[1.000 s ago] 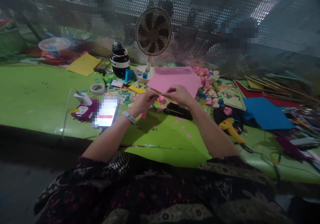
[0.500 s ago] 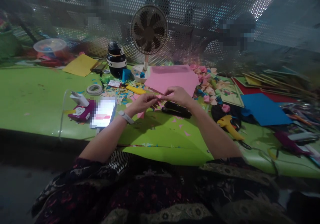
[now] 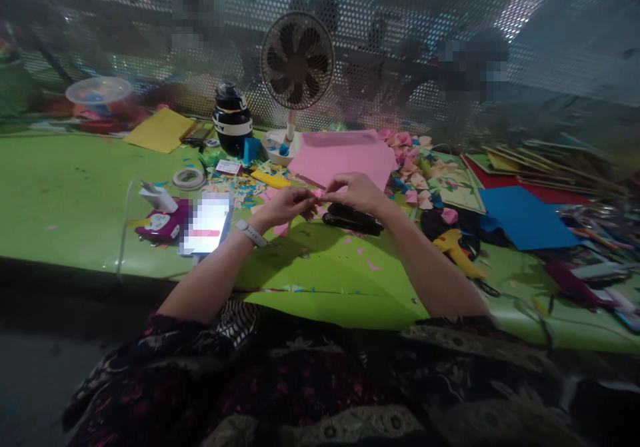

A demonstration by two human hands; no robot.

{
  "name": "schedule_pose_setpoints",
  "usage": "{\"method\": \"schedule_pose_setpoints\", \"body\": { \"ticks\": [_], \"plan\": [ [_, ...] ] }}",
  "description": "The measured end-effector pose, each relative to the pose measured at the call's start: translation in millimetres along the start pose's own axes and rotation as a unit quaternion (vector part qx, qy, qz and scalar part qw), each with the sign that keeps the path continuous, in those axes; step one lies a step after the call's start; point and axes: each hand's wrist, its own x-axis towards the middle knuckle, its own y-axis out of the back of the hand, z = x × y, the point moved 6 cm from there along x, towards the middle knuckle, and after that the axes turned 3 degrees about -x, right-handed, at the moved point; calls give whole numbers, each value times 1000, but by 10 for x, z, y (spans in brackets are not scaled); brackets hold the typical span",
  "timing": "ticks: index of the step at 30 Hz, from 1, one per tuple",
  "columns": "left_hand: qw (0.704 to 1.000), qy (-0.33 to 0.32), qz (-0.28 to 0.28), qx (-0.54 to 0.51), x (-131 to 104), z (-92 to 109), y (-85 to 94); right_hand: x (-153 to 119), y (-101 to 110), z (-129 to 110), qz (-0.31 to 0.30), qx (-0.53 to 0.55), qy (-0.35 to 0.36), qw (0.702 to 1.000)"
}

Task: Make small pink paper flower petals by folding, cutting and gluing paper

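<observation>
My left hand (image 3: 287, 207), with a pale watch on its wrist, is closed with thumb and fingertips pinched together. Facing it, my right hand (image 3: 354, 192) pinches too, and the fingertips of both meet over the green table (image 3: 310, 270). Something small and pinkish seems to be between them, too small to make out. Under my right hand lies a black stapler-like tool (image 3: 353, 219). Pink paper sheets (image 3: 345, 157) lie just beyond the hands, and pink scraps (image 3: 281, 230) are scattered near my left hand.
A fan (image 3: 297, 60) and a black bottle (image 3: 233, 120) stand at the back. Left are a lit phone (image 3: 207, 224), a tape roll (image 3: 189, 178) and a yellow cutter (image 3: 270, 179). Right are folded paper pieces (image 3: 413, 167), a yellow glue gun (image 3: 457, 254) and blue paper (image 3: 530, 217).
The hands stay together in nearly the same place, with only slight finger movement. The view has shifted a little.
</observation>
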Motion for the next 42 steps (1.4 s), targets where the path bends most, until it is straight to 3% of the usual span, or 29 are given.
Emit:
{"method": "schedule_pose_setpoints", "body": {
  "ticks": [9,20,23,26,29,31,35,42],
  "plan": [
    [999,-1,52,-6,-15,57,36,-49,-123,3,12,82,-22,996],
    [998,19,56,-30,-10,62,33,-48,-114,15,32,103,-22,994],
    [996,-4,93,-12,-4,67,107,-4,-69,85,34,93,-12,995],
    [982,-52,181,31,2,66,275,94,9,246,47,30,-14,998],
    [951,-105,281,79,-12,61,456,215,-21,444,-1,-15,-38,999],
    [936,-128,313,101,-17,51,521,281,-97,561,-47,-22,-63,997],
    [928,-131,326,127,-20,26,555,392,-254,672,-91,-60,-77,991],
    [934,-118,312,129,-4,-9,545,537,-414,665,-101,-116,-66,986]
  ]
}}
